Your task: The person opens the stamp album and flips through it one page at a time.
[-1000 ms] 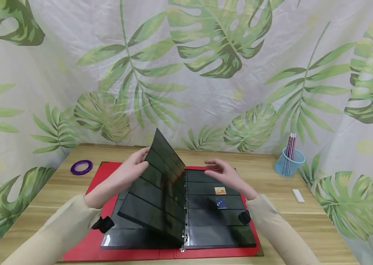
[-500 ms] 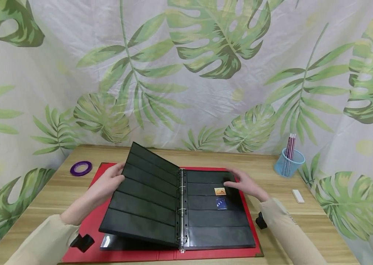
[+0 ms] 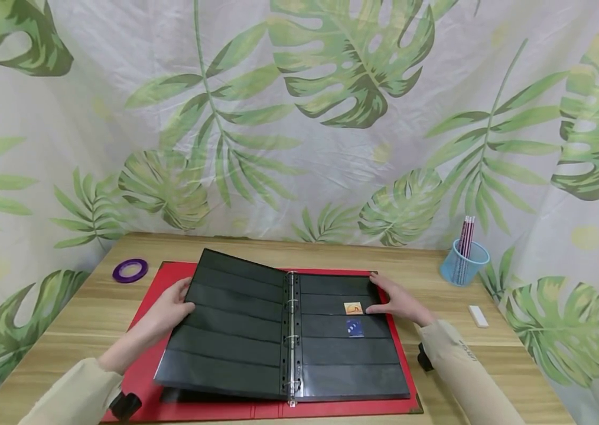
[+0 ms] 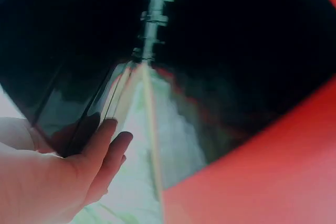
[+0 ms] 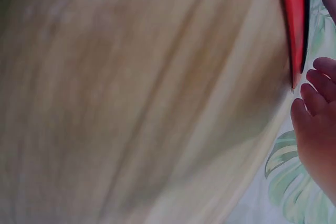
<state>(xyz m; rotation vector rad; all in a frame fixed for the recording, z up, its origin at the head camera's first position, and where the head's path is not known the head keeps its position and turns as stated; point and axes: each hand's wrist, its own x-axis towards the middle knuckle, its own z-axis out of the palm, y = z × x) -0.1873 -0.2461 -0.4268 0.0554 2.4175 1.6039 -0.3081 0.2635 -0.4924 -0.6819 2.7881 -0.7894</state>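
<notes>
A red ring-bound stamp album (image 3: pixel 142 360) lies spread on the table, its metal rings (image 3: pixel 292 339) down the middle. My left hand (image 3: pixel 171 307) pinches the outer edge of black pocket pages (image 3: pixel 230 321) on the left side, which slant up off the cover. In the left wrist view, its thumb lies on one face and the fingers behind. On the right page (image 3: pixel 326 351) sit an orange stamp-like piece (image 3: pixel 353 308) and a blue one (image 3: pixel 355 328) below it. My right hand (image 3: pixel 399 302) rests at that page's outer edge, fingers spread toward the top corner, thumb beside the orange piece.
A purple ring (image 3: pixel 117 273), like a tape roll, lies at the back left of the wooden table (image 3: pixel 384 254). At the back right stands a blue mesh cup (image 3: pixel 453 273) with pencils (image 3: pixel 466 236). A white block (image 3: pixel 478 316) lies in front of it.
The black pages in my left hand have swung over to the left and come down lower, uncovering the rings. My right hand has moved right and down to the right page's edge.
</notes>
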